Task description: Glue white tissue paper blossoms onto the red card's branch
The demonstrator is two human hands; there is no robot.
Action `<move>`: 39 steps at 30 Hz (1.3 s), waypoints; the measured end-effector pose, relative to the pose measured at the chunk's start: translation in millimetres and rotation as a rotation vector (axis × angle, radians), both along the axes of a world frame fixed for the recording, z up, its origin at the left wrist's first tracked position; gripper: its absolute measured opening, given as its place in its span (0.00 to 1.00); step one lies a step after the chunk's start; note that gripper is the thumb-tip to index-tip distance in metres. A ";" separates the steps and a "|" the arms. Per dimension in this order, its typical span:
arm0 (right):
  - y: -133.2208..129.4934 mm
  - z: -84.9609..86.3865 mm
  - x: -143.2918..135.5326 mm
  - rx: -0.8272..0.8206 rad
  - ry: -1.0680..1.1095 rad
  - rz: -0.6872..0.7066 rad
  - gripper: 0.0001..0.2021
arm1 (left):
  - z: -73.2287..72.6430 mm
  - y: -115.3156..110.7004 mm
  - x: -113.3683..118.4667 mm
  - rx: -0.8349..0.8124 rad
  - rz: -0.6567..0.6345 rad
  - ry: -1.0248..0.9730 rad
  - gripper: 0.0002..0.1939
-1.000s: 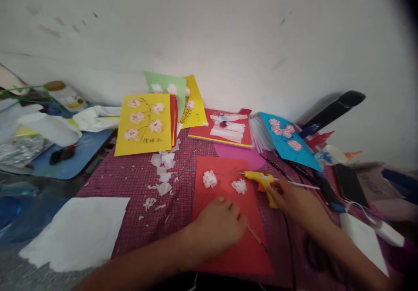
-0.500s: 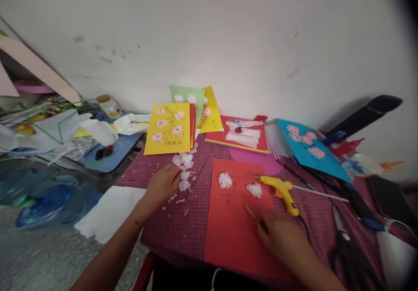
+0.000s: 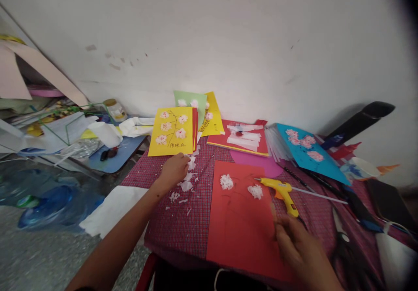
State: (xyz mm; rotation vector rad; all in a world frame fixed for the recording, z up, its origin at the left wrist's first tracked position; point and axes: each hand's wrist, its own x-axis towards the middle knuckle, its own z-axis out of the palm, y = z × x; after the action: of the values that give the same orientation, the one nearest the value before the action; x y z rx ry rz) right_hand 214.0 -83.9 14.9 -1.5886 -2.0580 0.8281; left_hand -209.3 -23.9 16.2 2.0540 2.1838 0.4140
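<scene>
The left hand (image 3: 176, 167) reaches across the worktop (image 3: 183, 238), which is spread with a dark red checked cloth, and rests its curled fingers at the torn white tissue-paper scraps (image 3: 187, 185). Its grip is mostly drawn in, but I cannot tell whether a scrap is caught between the fingertips, as the back of the hand hides them.

The right hand (image 3: 298, 243) is at the right edge of a rectangular red paper card (image 3: 241, 238). Its grip is closed, thumb against fingers, on a thin tan stick (image 3: 273, 210), which is blurred. The card lies flat in front of the person, with faint dark lines on it and two crumpled white tissue-paper flowers (image 3: 226, 181) on its upper part.

A yellow plastic hot-glue gun (image 3: 277, 187) lies just beside the card, nozzle pointing left over it near the right-hand flower, a long pale glue stick (image 3: 321, 195) jutting from its back. Black-handled metal scissors (image 3: 345, 238) lie to the right of the right hand. Beyond the left hand stands a yellow paper card with pink-white flowers (image 3: 173, 130).
</scene>
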 end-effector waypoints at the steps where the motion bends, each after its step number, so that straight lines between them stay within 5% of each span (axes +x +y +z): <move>1: -3.6 1.0 0.3 -0.002 0.049 -0.018 0.13 | 0.1 1.6 0.3 0.007 0.003 -0.018 0.08; 7: -12.8 -3.2 -2.2 -0.056 0.291 -0.167 0.19 | 8.1 -7.8 -4.7 0.112 0.075 -0.232 0.07; 12: -14.6 0.7 -20.8 -0.193 0.403 -0.110 0.20 | 12.8 -25.6 -3.9 0.101 0.130 -0.519 0.11; 19: -5.3 23.3 -80.1 -0.312 0.602 0.001 0.18 | 28.1 -57.3 51.0 -0.155 0.107 -1.452 0.14; 24: 9.6 30.4 -111.5 -0.404 0.730 0.022 0.15 | 37.5 -75.8 91.6 -0.286 -0.057 -1.491 0.13; 30: 5.8 27.5 -110.8 -0.508 0.783 0.083 0.14 | 35.3 -78.3 107.7 -0.289 -0.189 -1.389 0.10; 39: -2.4 23.2 -105.9 -0.320 0.701 0.015 0.16 | 32.3 -83.0 123.2 -0.323 -0.210 -1.416 0.12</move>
State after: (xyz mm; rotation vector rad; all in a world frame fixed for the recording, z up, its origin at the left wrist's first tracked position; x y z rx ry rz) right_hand 108.1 -86.3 38.2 -1.1725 -1.4800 1.5192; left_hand -86.1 -107.0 48.6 1.0924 1.0411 0.9826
